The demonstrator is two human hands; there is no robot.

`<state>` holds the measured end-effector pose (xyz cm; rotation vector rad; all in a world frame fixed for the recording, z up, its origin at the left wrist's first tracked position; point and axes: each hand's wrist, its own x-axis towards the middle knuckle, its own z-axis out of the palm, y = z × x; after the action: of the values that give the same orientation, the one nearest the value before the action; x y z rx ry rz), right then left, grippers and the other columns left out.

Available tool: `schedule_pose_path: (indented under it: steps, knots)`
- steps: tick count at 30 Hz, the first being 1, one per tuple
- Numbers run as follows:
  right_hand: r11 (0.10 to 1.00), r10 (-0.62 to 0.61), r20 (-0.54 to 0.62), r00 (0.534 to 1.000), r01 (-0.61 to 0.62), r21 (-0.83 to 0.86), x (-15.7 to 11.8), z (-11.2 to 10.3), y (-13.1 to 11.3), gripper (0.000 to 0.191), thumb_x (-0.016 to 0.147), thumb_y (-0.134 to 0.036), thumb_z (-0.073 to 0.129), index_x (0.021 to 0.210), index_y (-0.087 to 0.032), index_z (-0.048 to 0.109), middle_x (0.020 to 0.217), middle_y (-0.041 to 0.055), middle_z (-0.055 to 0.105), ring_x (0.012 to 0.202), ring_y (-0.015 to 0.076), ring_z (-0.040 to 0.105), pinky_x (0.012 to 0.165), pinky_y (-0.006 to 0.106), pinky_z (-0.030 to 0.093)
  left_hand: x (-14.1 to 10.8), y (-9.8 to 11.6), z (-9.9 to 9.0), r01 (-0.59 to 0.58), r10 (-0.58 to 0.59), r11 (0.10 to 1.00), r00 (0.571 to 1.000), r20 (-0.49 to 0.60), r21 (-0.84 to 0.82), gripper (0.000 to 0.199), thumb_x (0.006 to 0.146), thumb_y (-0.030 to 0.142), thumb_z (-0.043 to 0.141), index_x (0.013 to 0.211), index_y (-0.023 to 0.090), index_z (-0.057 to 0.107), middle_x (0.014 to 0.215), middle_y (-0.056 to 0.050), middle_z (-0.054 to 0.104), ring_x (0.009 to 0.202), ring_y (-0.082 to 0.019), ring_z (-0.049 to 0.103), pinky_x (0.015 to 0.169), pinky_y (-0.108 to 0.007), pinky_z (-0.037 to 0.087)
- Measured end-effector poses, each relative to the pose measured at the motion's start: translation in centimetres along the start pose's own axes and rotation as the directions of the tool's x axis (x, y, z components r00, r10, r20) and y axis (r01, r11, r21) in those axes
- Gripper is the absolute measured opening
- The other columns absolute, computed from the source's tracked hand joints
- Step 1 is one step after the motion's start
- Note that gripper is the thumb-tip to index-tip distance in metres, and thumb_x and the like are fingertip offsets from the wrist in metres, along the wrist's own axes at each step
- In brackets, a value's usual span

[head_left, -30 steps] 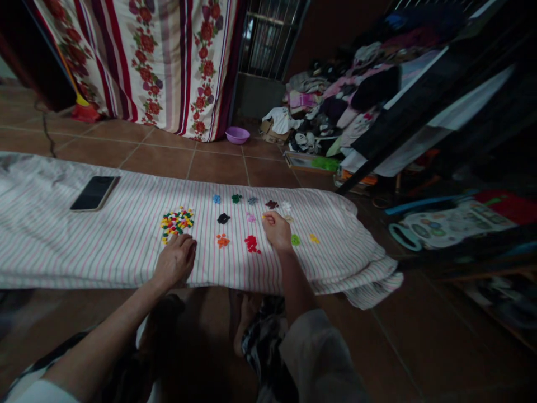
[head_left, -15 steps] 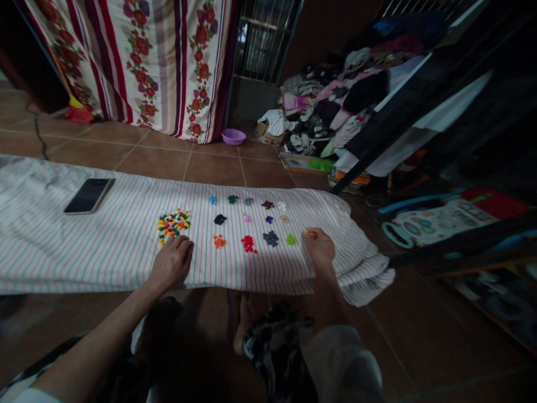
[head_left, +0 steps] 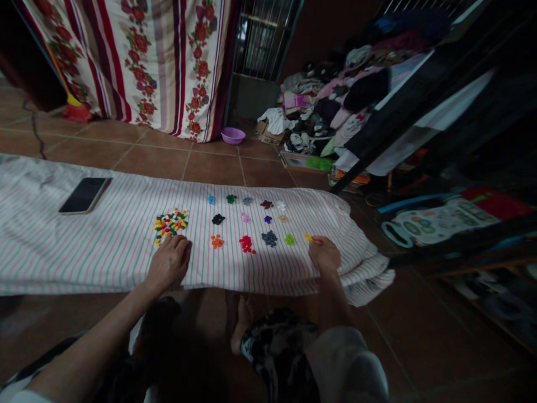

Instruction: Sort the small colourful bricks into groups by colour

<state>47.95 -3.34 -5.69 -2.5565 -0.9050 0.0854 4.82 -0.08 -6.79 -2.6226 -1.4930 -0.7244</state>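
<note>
My left hand (head_left: 170, 258) rests on the striped cloth at the near edge of a mixed pile of small coloured pieces (head_left: 173, 221), fingers curled together; whether a piece is in them is hidden. At the right, my right hand (head_left: 326, 254) has its fingers drawn together beside a few small yellow pieces (head_left: 308, 237). Its fingertips are at or touching them, and I cannot make out what they pinch. Between my hands lie small single-colour heaps, among them orange (head_left: 217, 241), red (head_left: 246, 244), dark grey (head_left: 269, 239) and lime green (head_left: 289, 239).
A phone (head_left: 85, 195) lies at the left on the striped cloth (head_left: 113, 240). Beyond the cloth, a purple basin (head_left: 232, 135) stands on the tiled floor near a floral curtain (head_left: 163, 73). Clothes (head_left: 331, 101) are heaped at the back right.
My right hand has drawn slightly right and toward me, and more of the yellow pieces now shows at its fingertips. My left hand stays at the mixed pile.
</note>
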Motion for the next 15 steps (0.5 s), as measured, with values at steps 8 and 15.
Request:
schedule_pose_path:
  steps: [8, 15]
  knots:
    - [1.0, -0.008, -0.032, 0.999, 0.008, 0.007, -0.5, -0.8, -0.9, 0.033, 0.081, -0.025, 0.046, 0.103, -0.023, 0.07, 0.098, 0.009, 0.069, 0.084, 0.0218, 0.064, 0.072, 0.031, 0.045, 0.1, 0.0, 0.1, 0.003, -0.003, 1.0, 1.0, -0.009, 0.004, 0.021, 0.091, 0.025, 0.041, 0.091, 0.017, 0.06, 0.096, -0.011, 0.062, 0.09, -0.025, 0.052, 0.078, -0.039, 0.048]
    - [0.986, -0.155, -0.092, 0.984, 0.16, 0.05, -2.0, 0.2, -4.3, 0.034, 0.081, -0.027, 0.047, 0.105, -0.02, 0.07, 0.095, 0.0091, 0.07, 0.084, 0.021, 0.062, 0.076, 0.03, 0.044, 0.1, 0.2, -0.1, 0.022, -0.022, 1.0, 1.0, 0.016, -0.021, 0.025, 0.092, 0.022, 0.037, 0.09, 0.018, 0.061, 0.096, -0.011, 0.061, 0.089, -0.024, 0.051, 0.079, -0.041, 0.048]
